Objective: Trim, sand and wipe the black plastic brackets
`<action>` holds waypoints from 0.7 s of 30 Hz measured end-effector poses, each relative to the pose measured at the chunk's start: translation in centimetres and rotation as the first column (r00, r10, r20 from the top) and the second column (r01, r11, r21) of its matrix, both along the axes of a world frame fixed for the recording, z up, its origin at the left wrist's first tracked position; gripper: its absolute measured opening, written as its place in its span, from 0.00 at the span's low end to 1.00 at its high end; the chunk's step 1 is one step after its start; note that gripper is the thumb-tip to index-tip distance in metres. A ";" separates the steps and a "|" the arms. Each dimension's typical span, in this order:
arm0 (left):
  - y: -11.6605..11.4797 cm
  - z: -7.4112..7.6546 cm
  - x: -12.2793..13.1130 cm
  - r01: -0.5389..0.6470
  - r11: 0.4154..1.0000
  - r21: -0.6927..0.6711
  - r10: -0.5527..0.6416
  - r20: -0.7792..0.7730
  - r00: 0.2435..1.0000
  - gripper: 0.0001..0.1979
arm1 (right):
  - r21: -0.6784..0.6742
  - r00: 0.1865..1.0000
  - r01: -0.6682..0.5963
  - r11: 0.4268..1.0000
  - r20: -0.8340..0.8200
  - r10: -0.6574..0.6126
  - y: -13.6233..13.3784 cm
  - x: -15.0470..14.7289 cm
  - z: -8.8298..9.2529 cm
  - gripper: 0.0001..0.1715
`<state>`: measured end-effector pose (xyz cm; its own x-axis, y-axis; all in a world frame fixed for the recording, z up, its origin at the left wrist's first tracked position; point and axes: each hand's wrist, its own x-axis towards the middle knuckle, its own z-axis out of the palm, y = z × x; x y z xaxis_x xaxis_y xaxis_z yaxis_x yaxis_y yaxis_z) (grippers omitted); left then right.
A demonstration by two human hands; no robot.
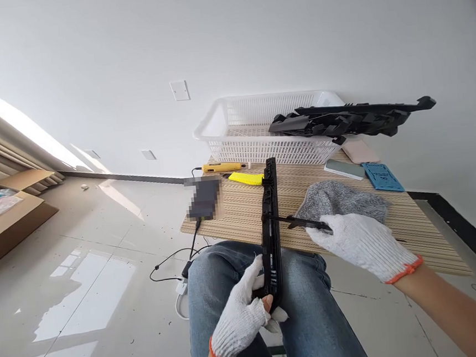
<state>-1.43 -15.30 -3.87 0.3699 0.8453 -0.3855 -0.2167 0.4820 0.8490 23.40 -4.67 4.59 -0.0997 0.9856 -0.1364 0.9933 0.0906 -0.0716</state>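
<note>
My left hand (pixel 246 310), in a white knit glove with an orange cuff, grips the lower end of a long black plastic part (pixel 271 231). The part stands lengthwise over my knees, its far end reaching over the table. In my right hand (pixel 358 243), also gloved, is a slim black tool (pixel 306 222). Its tip points left and meets or overlaps the middle of the part; its exact kind is unclear. Behind my right hand lies a crumpled grey cloth (pixel 340 200). A bright yellow ribbed handle (pixel 245 178) lies beside the part's far end.
A white plastic basket (pixel 260 143) against the wall holds several black plastic parts (pixel 353 118), jutting right. On the striped table (pixel 236 212) are a yellow corded tool (pixel 222 167), a blurred dark device (pixel 204 197), a green-grey block (pixel 344 169) and a blue patterned plate (pixel 383 177). Cables (pixel 172 253) trail left.
</note>
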 end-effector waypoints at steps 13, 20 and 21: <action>-0.1 0.1 -0.5 -0.013 1.000 -0.002 0.013 -0.067 0.998 0.54 | 0.032 0.988 -0.123 0.992 0.096 0.119 0.6 -0.7 -0.7 0.19; 0.0 -0.4 -0.9 -0.004 0.999 0.049 0.006 -0.051 0.999 0.48 | 0.030 0.987 -0.134 0.991 0.095 0.131 0.8 -0.8 -0.9 0.19; 0.0 -0.4 -0.9 0.000 0.999 0.049 0.002 -0.053 0.999 0.48 | 0.031 0.987 -0.136 0.990 0.093 0.133 0.9 -0.8 -0.9 0.19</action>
